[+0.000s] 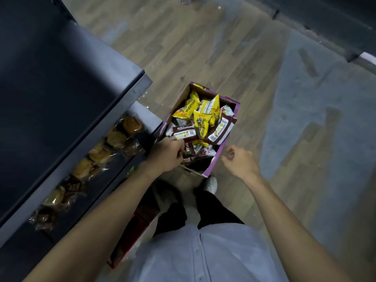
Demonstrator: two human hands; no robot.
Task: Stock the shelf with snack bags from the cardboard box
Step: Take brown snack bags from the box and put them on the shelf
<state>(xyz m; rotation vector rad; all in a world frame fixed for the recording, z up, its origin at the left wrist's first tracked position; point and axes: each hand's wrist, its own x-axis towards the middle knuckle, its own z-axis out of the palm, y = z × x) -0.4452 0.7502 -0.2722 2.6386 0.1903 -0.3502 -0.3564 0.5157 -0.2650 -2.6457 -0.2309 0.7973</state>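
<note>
A purple cardboard box [223, 143] stands on the floor in front of me, full of yellow snack bags [200, 121] and brown-and-white snack bags [220, 131]. My left hand [167, 155] reaches into the box's near left corner and pinches a brown-and-white bag [186, 133] by its edge. My right hand [240, 159] hovers just right of the box, fingers loosely curled, holding nothing. The dark shelf unit [67, 102] rises on my left.
A lower shelf [114, 159] on the left holds a row of wrapped pastries [97, 153]. A red box [130, 237] lies by my legs under the shelf. My white shoe [210, 184] is right behind the purple box. Wooden floor stretches ahead and to the right.
</note>
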